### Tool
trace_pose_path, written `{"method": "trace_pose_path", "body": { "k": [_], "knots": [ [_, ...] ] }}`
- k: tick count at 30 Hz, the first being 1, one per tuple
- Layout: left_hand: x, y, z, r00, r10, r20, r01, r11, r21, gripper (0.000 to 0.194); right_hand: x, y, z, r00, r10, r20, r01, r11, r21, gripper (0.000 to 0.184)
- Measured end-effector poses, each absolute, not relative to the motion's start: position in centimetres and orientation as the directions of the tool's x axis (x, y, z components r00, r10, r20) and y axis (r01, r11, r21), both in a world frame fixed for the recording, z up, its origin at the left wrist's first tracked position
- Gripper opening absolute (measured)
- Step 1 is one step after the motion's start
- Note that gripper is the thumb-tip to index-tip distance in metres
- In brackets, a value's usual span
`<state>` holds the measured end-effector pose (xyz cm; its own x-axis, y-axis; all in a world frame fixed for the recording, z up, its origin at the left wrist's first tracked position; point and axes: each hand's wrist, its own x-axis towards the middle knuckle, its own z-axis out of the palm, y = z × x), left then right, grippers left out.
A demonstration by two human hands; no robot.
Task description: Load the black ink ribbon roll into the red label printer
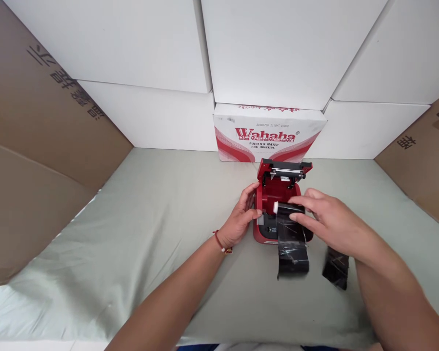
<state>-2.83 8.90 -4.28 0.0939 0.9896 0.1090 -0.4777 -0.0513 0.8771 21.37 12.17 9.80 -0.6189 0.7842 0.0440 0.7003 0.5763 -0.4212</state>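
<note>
A small red and black label printer [259, 233] stands on the cloth with its lid raised toward the back. My left hand [240, 217] grips the printer's left side, thumb over the rim and fingers along the outer wall. Between thumb and fingers of my right hand [322, 217] is a roll of black ribbon [290, 208] with a white core end, held over the printer's open bay. A wrinkled length of its shiny film hangs down past the printer's front edge. Another black strip of film [335, 267] shows below my right wrist; whether it joins the roll is hidden.
A pale green cloth [161, 204] covers the table. Right behind the printer is a white and red Wahaha water carton [270, 136], with white boxes [292, 48] stacked around it. Brown cardboard walls [40, 122] flank the left and right sides.
</note>
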Motion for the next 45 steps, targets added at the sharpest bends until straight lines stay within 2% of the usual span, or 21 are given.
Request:
{"method": "trace_pose_path", "body": {
  "k": [6,11,13,20,24,30,32,34,36,37,40,43,45],
  "knots": [
    [-2.7,8.9,-4.2,0.095,0.990,0.107,-0.497,-0.046,0.867,0.080,17.8,13.5,8.6,-0.504,0.857,-0.104,0.851,0.472,-0.230,0.028],
    [-2.8,8.9,-4.2,0.102,0.989,0.110,-0.494,-0.046,0.868,0.079,17.1,13.4,9.6,-0.440,0.882,-0.170,0.898,0.434,-0.076,0.031],
    [-2.8,8.9,-4.2,0.101,0.989,0.111,-0.493,-0.048,0.869,0.079,17.0,13.7,9.7,-0.442,0.879,-0.178,0.897,0.439,-0.060,0.033],
    [-2.7,8.9,-4.3,0.096,0.991,0.095,-0.488,-0.036,0.872,0.083,17.5,15.3,8.1,-0.514,0.847,-0.137,0.854,0.490,-0.175,0.032],
    [-2.8,9.1,-4.2,0.096,0.990,0.100,-0.480,-0.042,0.876,0.082,17.4,15.4,7.5,-0.541,0.838,-0.074,0.838,0.530,-0.130,0.033],
    [-2.4,8.9,-4.4,0.055,0.986,0.157,-0.411,-0.121,0.904,0.077,17.0,16.2,7.9,-0.438,0.898,-0.041,0.896,0.433,-0.094,0.036],
    [-2.3,8.4,-4.5,-0.041,0.974,0.221,-0.286,-0.223,0.932,0.066,17.6,16.2,8.3,-0.438,0.897,-0.060,0.884,0.417,-0.211,0.037],
    [-2.1,7.8,-4.4,-0.173,0.922,0.346,-0.054,-0.360,0.932,0.052,18.7,15.5,8.9,-0.475,0.880,-0.022,0.801,0.422,-0.424,0.033],
    [-2.0,7.2,-4.2,-0.255,0.810,0.528,0.220,-0.483,0.847,0.040,20.0,14.2,9.2,-0.535,0.838,0.108,0.653,0.491,-0.577,0.031],
    [-1.9,6.9,-4.1,-0.263,0.739,0.621,0.340,-0.531,0.776,0.037,20.7,13.3,9.2,-0.569,0.801,0.188,0.588,0.555,-0.588,0.030],
    [-1.4,5.8,-3.8,-0.182,0.546,0.818,0.573,-0.618,0.539,0.042,22.2,10.6,8.4,-0.673,0.662,0.329,0.473,0.728,-0.497,0.024],
    [-0.7,4.9,-4.0,0.012,0.454,0.891,0.621,-0.701,0.349,0.051,22.9,8.5,7.3,-0.706,0.608,0.363,0.478,0.788,-0.389,0.027],
    [-0.3,4.6,-4.3,0.124,0.434,0.892,0.629,-0.730,0.267,0.048,23.1,7.9,6.9,-0.707,0.594,0.385,0.487,0.803,-0.344,0.029]
  ]
}}
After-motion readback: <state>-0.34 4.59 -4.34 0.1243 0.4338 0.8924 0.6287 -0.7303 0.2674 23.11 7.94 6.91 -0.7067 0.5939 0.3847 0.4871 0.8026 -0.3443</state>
